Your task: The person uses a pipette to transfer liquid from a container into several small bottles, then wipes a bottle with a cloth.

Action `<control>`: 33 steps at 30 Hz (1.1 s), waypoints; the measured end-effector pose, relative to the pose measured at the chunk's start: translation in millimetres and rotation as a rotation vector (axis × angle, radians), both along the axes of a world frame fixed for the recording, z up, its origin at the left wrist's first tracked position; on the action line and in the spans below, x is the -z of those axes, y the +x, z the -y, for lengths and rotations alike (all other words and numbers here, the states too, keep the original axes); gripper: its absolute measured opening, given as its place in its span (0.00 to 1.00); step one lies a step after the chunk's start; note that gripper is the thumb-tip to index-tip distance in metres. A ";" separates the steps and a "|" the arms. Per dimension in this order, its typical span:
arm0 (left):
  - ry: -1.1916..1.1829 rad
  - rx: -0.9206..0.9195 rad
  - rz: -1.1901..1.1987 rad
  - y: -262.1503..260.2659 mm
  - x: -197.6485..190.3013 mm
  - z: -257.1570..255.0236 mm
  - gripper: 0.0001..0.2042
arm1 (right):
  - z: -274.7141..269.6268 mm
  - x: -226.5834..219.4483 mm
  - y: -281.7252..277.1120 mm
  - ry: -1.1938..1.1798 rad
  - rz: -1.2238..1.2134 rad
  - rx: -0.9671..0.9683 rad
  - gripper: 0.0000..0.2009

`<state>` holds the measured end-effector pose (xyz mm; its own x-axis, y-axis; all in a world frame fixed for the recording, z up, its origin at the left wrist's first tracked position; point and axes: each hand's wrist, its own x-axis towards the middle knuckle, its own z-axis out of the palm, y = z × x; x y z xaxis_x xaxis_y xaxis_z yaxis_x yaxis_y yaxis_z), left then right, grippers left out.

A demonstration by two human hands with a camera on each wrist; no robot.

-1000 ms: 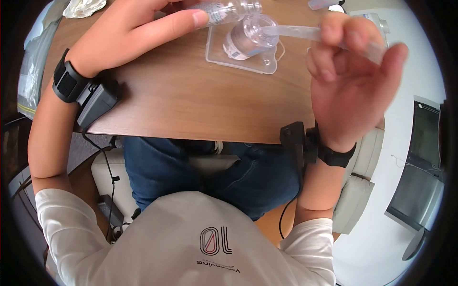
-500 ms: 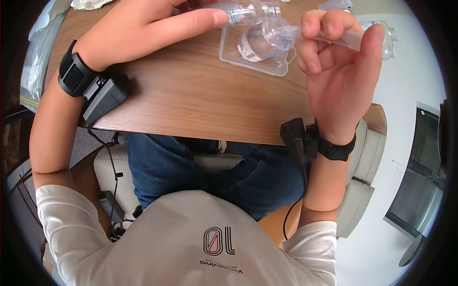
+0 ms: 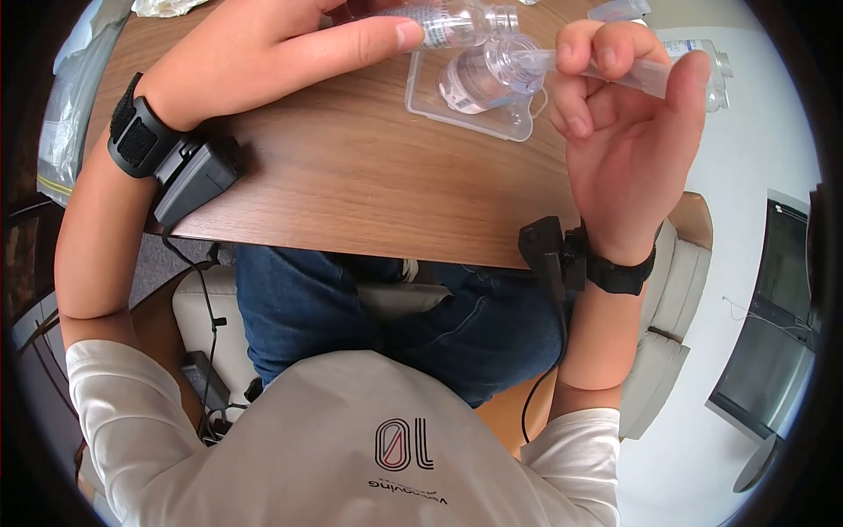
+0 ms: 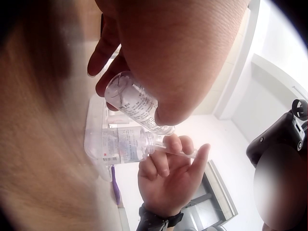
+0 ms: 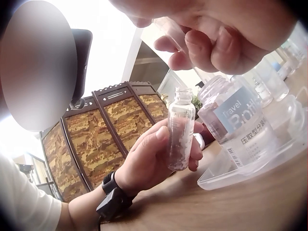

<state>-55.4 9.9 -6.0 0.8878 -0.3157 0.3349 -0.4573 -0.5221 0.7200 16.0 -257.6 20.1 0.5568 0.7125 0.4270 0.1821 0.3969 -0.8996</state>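
Observation:
My left hand (image 3: 272, 57) holds a small clear bottle (image 3: 448, 26) with printed text, its uncapped neck pointing right in the head view. In the right wrist view this bottle stands nearly upright, with droplets or marks on its wall. Just beside it, a wider clear bottle (image 5: 240, 122) labelled "Travel Bottle" stands uncapped in a shallow clear plastic tray (image 5: 211, 182). Between its thumb and fingers, my right hand (image 3: 628, 158) pinches a translucent plastic dropper (image 3: 648, 77). The dropper's thin end (image 3: 536, 60) reaches into the wider bottle's mouth.
More clear bottles (image 3: 707, 66) stand beyond my right hand. A clear plastic bag (image 3: 75, 114) lies along the table's left side, with a crumpled white wrapper (image 3: 162, 7) at the back. Something purple (image 4: 115, 185) shows behind the tray. The wooden table's (image 3: 351, 189) front edge runs above my lap.
Since a second ago the right hand has moved left, closer to the wider bottle, bringing the dropper deeper into its mouth. Over the last half second, almost nothing has moved.

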 end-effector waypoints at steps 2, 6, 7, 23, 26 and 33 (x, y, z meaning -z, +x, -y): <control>0.011 -0.003 -0.002 0.0 0.1 0.1 0.17 | 9.0 4.6 7.5 -0.067 -0.140 0.046 0.26; 0.009 0.000 -0.001 0.2 0.8 -0.6 0.17 | 7.9 -1.5 6.0 -0.063 -0.105 0.003 0.21; 0.013 0.001 0.006 0.3 0.8 -0.9 0.17 | 8.8 -9.3 9.3 -0.149 -0.097 -0.036 0.20; 0.095 -0.004 0.041 -3.9 4.6 -3.8 0.17 | 28.4 -19.3 -2.3 0.014 -0.104 0.126 0.17; 0.076 -0.007 0.051 -4.1 4.2 -2.9 0.17 | 46.1 -38.1 -9.1 0.080 -0.125 0.115 0.13; 0.085 0.029 0.039 -2.4 2.9 -0.2 0.17 | 62.4 -50.4 -11.2 0.148 -0.072 0.109 0.12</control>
<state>-57.8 10.1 -8.9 0.8645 -0.3701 0.3401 -0.5002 -0.5666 0.6548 4.8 -320.0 70.5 0.6597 0.5792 0.4789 0.1685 0.5070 -0.8453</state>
